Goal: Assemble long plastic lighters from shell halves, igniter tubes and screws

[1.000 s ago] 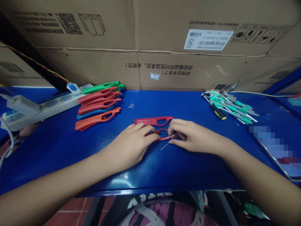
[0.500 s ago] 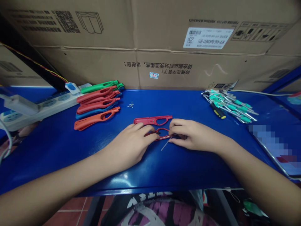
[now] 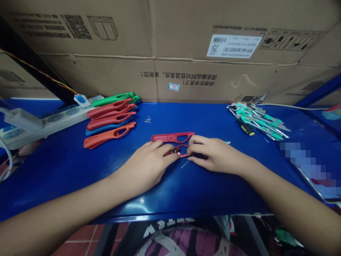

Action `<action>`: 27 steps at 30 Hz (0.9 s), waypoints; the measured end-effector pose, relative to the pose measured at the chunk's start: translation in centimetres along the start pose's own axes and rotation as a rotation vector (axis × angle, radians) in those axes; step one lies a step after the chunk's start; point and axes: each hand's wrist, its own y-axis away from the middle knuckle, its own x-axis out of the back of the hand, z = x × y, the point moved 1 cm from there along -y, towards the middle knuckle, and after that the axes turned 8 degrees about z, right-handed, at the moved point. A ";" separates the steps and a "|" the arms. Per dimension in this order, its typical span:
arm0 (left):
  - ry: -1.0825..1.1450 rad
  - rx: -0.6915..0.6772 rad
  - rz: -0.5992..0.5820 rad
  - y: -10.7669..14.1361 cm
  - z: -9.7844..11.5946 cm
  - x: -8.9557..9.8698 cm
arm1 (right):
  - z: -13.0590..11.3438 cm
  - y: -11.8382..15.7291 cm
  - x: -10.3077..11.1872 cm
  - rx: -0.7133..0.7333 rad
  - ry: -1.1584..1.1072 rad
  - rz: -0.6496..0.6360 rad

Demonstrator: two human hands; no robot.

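Observation:
My left hand [image 3: 149, 161] is closed on a red lighter shell half [image 3: 183, 155], its fingers over the body end. A dark part sits inside this shell by my left fingertips. At the ring end, my right hand [image 3: 210, 153] is closed on the shell, its thumb and fingers hiding most of that end. A thin wire [image 3: 184, 164] sticks out below my right fingertips. Past the back of my right hand shows a small metal and teal tip [image 3: 227, 142]. Just behind lies another red shell half [image 3: 172, 137], its inner side facing up.
Stacked lighter shells, orange [image 3: 109, 135], red, blue and green [image 3: 113, 99], lie left beside a power strip [image 3: 55, 117]. Tiny pins [image 3: 147, 120] lie behind. At right are metal lighter rods [image 3: 262, 121], a screwdriver [image 3: 245, 127] and a tablet-like device [image 3: 309, 170]. Cardboard [image 3: 176, 42] stands behind.
My right hand has shifted slightly left along the shell. The metal and teal tip now shows behind it. My left hand stays nearly still.

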 end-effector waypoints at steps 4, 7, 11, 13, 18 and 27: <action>-0.044 -0.050 0.026 0.0 -0.3 -0.1 | -0.1 -0.3 0.8 0.022 -0.092 0.057; -0.062 -0.079 0.056 0.0 -0.6 -0.1 | 1.4 -0.4 2.4 -0.108 -0.063 0.331; -0.053 -0.080 0.085 0.1 -0.7 -0.1 | 5.9 0.7 5.2 -0.656 0.363 0.487; -0.033 -0.062 0.104 0.2 -0.7 -0.2 | 8.3 1.6 6.2 -0.862 0.483 0.405; 0.037 -0.021 0.131 0.1 -0.9 -0.3 | 11.9 3.4 6.9 -1.209 0.521 0.218; 0.191 0.121 0.154 -0.3 -1.4 0.0 | 9.8 2.0 6.9 -0.915 0.293 0.455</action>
